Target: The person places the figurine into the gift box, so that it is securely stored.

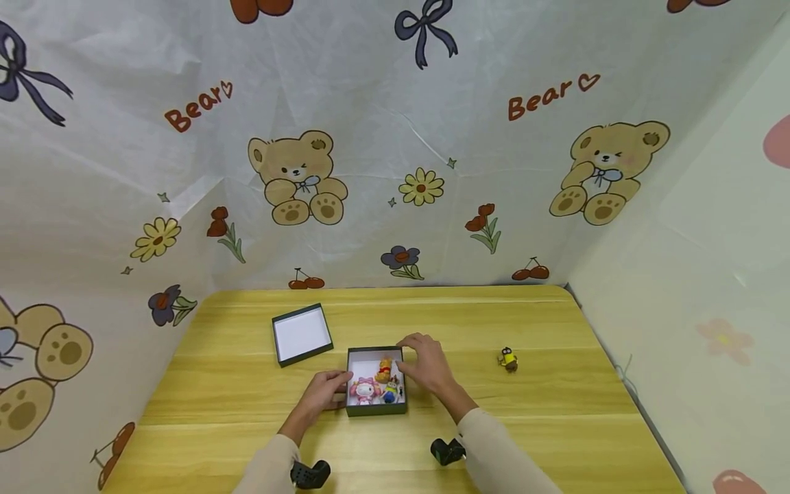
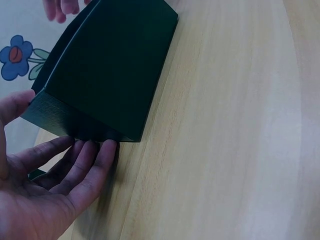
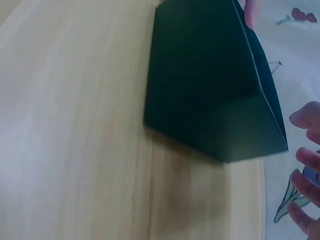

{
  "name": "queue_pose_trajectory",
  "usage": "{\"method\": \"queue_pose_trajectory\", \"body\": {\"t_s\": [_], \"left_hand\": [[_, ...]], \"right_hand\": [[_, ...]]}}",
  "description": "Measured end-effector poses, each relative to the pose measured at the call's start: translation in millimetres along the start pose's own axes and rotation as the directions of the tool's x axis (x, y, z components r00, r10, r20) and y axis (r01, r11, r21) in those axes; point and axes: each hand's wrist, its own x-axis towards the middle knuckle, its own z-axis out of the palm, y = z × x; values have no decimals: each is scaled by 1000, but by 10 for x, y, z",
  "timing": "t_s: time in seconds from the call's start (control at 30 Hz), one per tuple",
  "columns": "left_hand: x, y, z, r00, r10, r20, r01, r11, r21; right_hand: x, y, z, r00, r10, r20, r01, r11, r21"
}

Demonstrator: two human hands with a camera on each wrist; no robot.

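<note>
One Winnie the Pooh toy [image 1: 384, 371], one pink-and-white toy [image 1: 365, 390] and one blue-and-yellow toy [image 1: 390, 394] sit in a dark green box [image 1: 376, 410] on the table [image 1: 247, 412]. The left hand [image 1: 324, 392] pinches the box's left side. The right hand [image 1: 430, 367] is spread, just beside its right side. "Bear" [image 1: 199, 107] is written twice on the wall sheet [image 1: 364, 96].

We're indoors, tucked into a corner of a room, and whether it's a home or a dressed-up booth, I can't tell! A wood-grain tabletop [image 1: 574, 412] fills it; behind hangs a creased pale wall covering [image 1: 370, 89], all winking bears [image 1: 297, 180], flowers [image 1: 421, 186] and "Bear" lettering [image 1: 540, 100]; another pale wall [image 1: 673, 274] closes in at right.
</note>
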Motion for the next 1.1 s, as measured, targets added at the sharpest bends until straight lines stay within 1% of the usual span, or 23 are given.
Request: {"method": "queue_pose_trajectory", "body": {"t_s": [0.03,0.23,0.37,0.5,0.63,0.7,0.9,1.0,1.1], "left_hand": [[18,-28,-5,1000,0,1,0,1000,-1],[17,-39,-11,1000,-3,3,3,1000,-6],[17,-43,-19,1000,-9,1,9,1000,-9],[18,-45,-30,1000,-14,-2,14,1000,-10],[19,-32,-39,1000,-19,-5,19,1000,-3],[20,-22,-40,1000,-12,-2,12,1000,-3],[24,-6,-24,1000,9,4,-9,1000,-10],[22,-13,-14,1000,6,5,-6,1000,-4],[21,-21,-5,1000,-1,5,1,1000,3]], "right_hand": [[0,24,-17,1000,2,-8,-2,1000,14],[-14,188,-116,997,48,-58,-45,998,51],[-36,309,-176,993,70,-90,-66,996,55],[-58,418,-233,989,103,-103,-97,993,66],[-80,536,-297,985,133,-106,-123,987,101],[-99,615,-328,983,144,-115,-128,983,134],[-214,857,-421,975,154,-162,-115,967,229],[-307,956,-481,973,153,-175,-117,973,200],[-401,1057,-536,972,127,-196,-105,987,120]]}}
